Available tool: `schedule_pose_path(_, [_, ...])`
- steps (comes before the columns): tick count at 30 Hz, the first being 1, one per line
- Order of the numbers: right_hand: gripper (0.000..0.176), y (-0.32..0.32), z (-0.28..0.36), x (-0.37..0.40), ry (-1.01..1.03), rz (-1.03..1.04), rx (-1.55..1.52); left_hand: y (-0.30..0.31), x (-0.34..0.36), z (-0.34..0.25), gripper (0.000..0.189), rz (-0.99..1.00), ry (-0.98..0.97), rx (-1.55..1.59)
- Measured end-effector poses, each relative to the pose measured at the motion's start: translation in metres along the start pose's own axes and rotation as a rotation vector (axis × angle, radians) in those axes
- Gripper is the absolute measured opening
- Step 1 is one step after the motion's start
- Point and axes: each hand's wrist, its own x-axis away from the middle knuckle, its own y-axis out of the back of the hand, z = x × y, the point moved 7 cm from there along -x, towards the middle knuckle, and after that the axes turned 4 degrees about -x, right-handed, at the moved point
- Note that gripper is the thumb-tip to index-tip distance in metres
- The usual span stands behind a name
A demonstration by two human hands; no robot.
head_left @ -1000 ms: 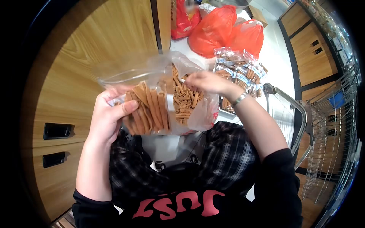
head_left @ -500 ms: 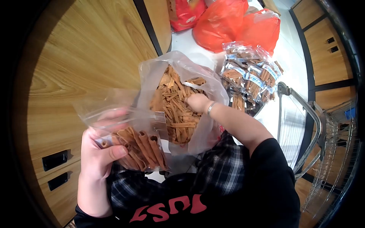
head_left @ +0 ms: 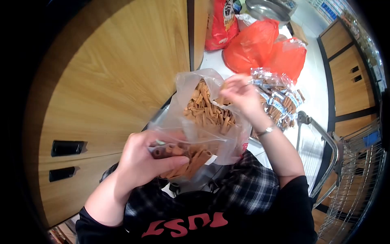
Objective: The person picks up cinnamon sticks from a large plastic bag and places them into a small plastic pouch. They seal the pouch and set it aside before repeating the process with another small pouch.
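Note:
My left hand (head_left: 140, 164) grips a clear zip bag (head_left: 211, 140) with several rolled cinnamon sticks (head_left: 195, 162) inside, tilted over my lap. Beyond it stands a large translucent plastic sack (head_left: 183, 89), its mouth wide, full of loose cinnamon bark (head_left: 207, 107). Above the sack's right rim is my right hand (head_left: 243, 95), a bracelet on its wrist. Its fingers are curled together and blurred; a small brownish bit seems to show at the tips, too smeared to name.
Filled, labelled packets of cinnamon (head_left: 280, 101) lie piled on the right. Red plastic bags (head_left: 252, 46) and a metal pan (head_left: 268, 10) are behind. A wire shopping cart (head_left: 349, 171) stands at right; wooden cabinet doors (head_left: 122, 73) line the left.
My right hand has come up out of the loose bark to above the sack's rim. My left hand has carried the zip bag rightward, nearer the sack. The view has shifted.

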Motion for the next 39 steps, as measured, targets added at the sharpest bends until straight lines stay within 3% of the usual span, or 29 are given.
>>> schedule_pose_path(3, [0.023,-0.016,0.113,0.016,0.324,0.042,-0.219,-0.004,0.014,-0.01,0.027,0.02,-0.158,-0.091])
schedule_pose_path(6, [0.026,-0.057,0.165,0.043,0.461,0.208,-0.065,-0.011,0.03,-0.012,0.028,0.082,-0.115,-0.085])
schedule_pose_path(10, [0.021,-0.092,0.163,0.072,0.35,0.275,0.082,-0.015,0.048,-0.011,0.028,0.116,-0.176,0.03])
schedule_pose_path(11, [0.021,-0.099,0.167,0.076,0.404,0.303,0.287,-0.016,0.054,-0.014,0.029,0.134,-0.214,0.038])
schedule_pose_path(15, [0.022,-0.115,0.171,0.096,0.379,0.322,0.284,-0.02,0.078,-0.024,0.032,0.187,-0.343,-0.014])
schedule_pose_path(25, [0.017,-0.176,0.177,0.148,0.435,0.482,0.47,-0.023,0.141,-0.004,0.041,0.25,-0.249,-0.127])
schedule_pose_path(28, [0.014,-0.189,0.177,0.167,0.402,0.493,0.431,-0.028,0.161,0.003,0.042,0.305,-0.248,-0.016])
schedule_pose_path(35, [0.02,-0.2,0.163,0.235,0.128,0.373,0.275,-0.046,0.21,0.019,0.041,0.338,-0.279,-0.059])
schedule_pose_path(39, [0.019,-0.208,0.167,0.279,0.068,0.207,0.453,-0.054,0.239,0.023,0.039,0.385,-0.286,-0.028])
